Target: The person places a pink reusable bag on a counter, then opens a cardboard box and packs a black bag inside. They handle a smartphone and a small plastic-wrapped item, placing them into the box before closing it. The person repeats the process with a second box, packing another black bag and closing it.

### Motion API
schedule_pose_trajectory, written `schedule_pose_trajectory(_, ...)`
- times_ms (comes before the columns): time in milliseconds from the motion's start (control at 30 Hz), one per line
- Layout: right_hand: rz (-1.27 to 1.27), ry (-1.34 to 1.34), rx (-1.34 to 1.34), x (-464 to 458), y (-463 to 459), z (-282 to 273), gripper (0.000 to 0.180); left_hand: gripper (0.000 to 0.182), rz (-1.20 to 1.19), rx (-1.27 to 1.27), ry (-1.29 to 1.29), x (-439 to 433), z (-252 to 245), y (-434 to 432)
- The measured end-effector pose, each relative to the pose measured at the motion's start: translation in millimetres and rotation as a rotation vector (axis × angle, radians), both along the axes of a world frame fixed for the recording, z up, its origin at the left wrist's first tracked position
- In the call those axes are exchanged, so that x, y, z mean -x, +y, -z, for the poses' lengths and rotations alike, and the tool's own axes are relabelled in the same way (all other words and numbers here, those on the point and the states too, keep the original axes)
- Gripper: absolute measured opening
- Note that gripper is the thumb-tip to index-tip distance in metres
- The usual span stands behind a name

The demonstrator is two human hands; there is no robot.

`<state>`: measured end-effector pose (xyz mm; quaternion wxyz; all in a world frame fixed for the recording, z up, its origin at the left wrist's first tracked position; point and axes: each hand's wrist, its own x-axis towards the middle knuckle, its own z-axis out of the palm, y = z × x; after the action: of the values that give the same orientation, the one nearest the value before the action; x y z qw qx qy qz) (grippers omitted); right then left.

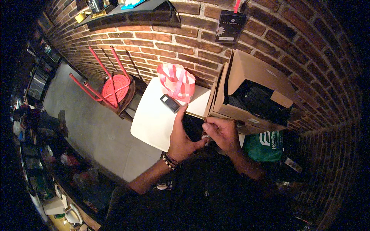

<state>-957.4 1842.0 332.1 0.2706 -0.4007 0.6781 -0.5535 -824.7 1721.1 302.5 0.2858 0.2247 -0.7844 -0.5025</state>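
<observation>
My left hand point(185, 135) is wrapped round the edges of a dark, flat rectangular object point(193, 125), perhaps a phone; its exact kind cannot be told. At the right edge of that object, my right hand point(221, 131) has its thumb and fingers pinched together, and whatever lies between them is too small to tell. Both hands are over the near side of a white table point(147, 124). Just beyond my left thumb, a small black device point(170, 103) with a pale label or screen lies on the table, beside a pink and white checked bag point(177, 83).
Open cardboard boxes point(260, 69) holding black material stand at the right, against a brick wall point(188, 43). A green bag point(264, 145) is below them. An upturned red stool point(115, 89) rests on a wooden seat at the left. Above are a shelf point(130, 14) and a hanging badge point(230, 26).
</observation>
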Motion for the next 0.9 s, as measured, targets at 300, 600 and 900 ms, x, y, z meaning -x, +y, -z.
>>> schedule_pose_trajectory(300, 0.005, 0.044, 0.001, 4, -3, -1, 0.028, 0.119, 0.127, -0.199, -0.081, -11, -3, 3)
schedule_pose_trajectory(600, -0.094, -0.090, -0.035, 12, -10, -6, 0.032, 0.118, 0.296, -0.483, 0.176, -8, 15, 4)
schedule_pose_trajectory(900, -0.132, -0.151, -0.136, 8, -24, 10, 0.032, 0.102, 0.236, -0.898, 0.203, -4, 17, -1)
